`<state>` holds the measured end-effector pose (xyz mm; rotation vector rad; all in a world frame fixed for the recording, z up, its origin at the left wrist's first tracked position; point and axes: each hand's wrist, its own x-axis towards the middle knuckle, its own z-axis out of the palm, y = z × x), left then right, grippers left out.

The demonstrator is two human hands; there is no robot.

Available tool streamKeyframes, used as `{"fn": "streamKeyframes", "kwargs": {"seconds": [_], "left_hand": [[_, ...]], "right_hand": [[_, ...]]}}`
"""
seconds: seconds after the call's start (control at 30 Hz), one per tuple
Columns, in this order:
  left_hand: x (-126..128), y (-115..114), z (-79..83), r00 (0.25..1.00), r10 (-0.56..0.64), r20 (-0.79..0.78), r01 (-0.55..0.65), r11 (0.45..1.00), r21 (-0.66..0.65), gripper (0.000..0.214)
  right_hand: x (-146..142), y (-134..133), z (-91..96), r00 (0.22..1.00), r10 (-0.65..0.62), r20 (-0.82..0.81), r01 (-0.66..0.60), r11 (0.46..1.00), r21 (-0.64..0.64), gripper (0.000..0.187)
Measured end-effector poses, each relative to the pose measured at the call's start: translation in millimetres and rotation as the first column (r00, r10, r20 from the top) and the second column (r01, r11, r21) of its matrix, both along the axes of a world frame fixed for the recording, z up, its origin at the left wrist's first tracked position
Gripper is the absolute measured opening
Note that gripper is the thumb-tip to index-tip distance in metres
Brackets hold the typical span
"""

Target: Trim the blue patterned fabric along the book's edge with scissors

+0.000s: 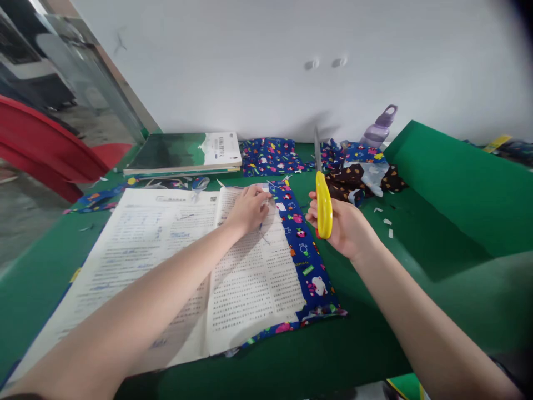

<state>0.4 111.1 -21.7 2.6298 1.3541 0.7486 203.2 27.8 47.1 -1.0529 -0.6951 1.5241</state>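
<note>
An open printed book (254, 300) lies on the green table, with blue cartoon-print fabric (306, 250) under it and showing along its right and lower edges. My left hand (250, 208) rests on the upper part of the right page, close to the fabric strip. Its fingers are bent and drawn together; whatever they pinch cannot be made out. To the right of the book, my right hand (339, 222) holds a pair of scissors (323, 208) by the yellow handle, above the table. The scissors stand upright with their blades pointing up and together.
Stacked books (179, 153) lie at the back left, beside a folded blue print cloth (270, 155). Brown and blue fabric scraps (353, 180) and a purple bottle (377, 130) are at the back right. A green panel (453, 189) rises on the right; a red chair (37, 144) stands left.
</note>
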Motion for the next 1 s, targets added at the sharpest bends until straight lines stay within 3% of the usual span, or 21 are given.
{"fn": "streamKeyframes", "kwargs": {"seconds": [0.47,0.7,0.87,1.0], "left_hand": [[0.1,1.6,0.7,1.0,0.001,-0.026,-0.002,1.0,-0.027,0.031],[-1.3,2.0,-1.1,0.999,-0.025,0.02,0.025,1.0,0.014,0.031],[-0.2,1.4,-0.3,1.0,-0.008,0.011,0.008,1.0,0.0,0.03],[-0.2,1.9,-1.7,1.0,0.008,0.003,-0.008,1.0,-0.002,0.031]], "right_hand": [[-4.0,-4.4,0.1,0.999,-0.033,-0.007,0.033,0.996,0.088,0.008],[-7.0,-8.8,4.0,0.992,0.069,0.101,-0.085,0.983,0.165,0.012],[-5.9,-7.0,9.3,0.995,0.093,0.035,-0.095,0.995,0.038,0.012],[-2.5,-6.0,11.1,0.99,0.13,-0.062,-0.131,0.991,-0.013,0.023]]}}
